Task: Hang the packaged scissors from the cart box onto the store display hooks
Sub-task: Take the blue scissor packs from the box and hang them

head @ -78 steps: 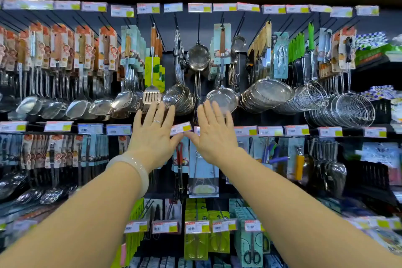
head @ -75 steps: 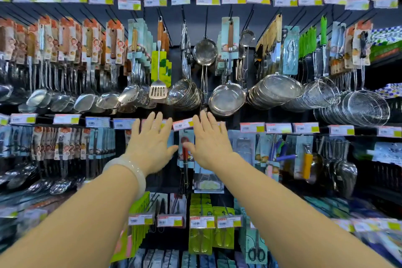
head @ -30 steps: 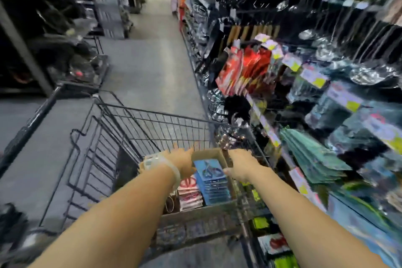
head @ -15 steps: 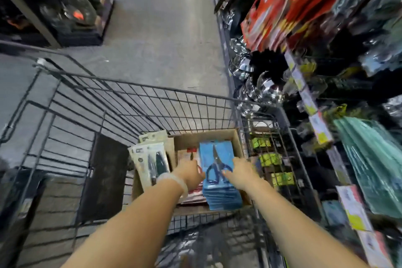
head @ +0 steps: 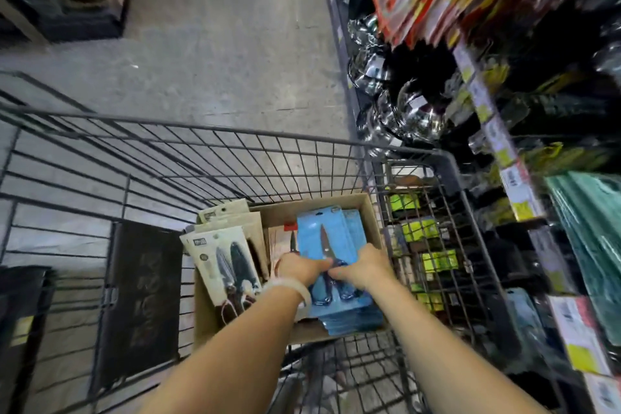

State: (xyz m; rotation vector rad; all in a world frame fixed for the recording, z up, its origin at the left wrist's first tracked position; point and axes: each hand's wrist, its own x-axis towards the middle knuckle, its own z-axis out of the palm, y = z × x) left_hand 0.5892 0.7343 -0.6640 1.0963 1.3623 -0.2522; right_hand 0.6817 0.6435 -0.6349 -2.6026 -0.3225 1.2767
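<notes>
Wire cart [head: 208,158] on grey floor, beige knife packs [head: 221,262] at left of cardboard box [head: 368,212], left hand [head: 302,267] and right hand [head: 364,270] together, fingers curled onto blue packaged scissors [head: 331,239] stacked in box, blurred display shelves [head: 504,131] right.

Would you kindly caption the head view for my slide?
Both hands, left and right, reach onto blue scissors packs in the cart's cardboard box.

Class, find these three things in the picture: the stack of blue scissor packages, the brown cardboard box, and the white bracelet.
Stack of blue scissor packages [head: 332,232]: head view, top card's upper half.
Brown cardboard box [head: 371,218]: head view, right wall.
White bracelet [head: 291,286]: head view, band on left wrist.
</notes>
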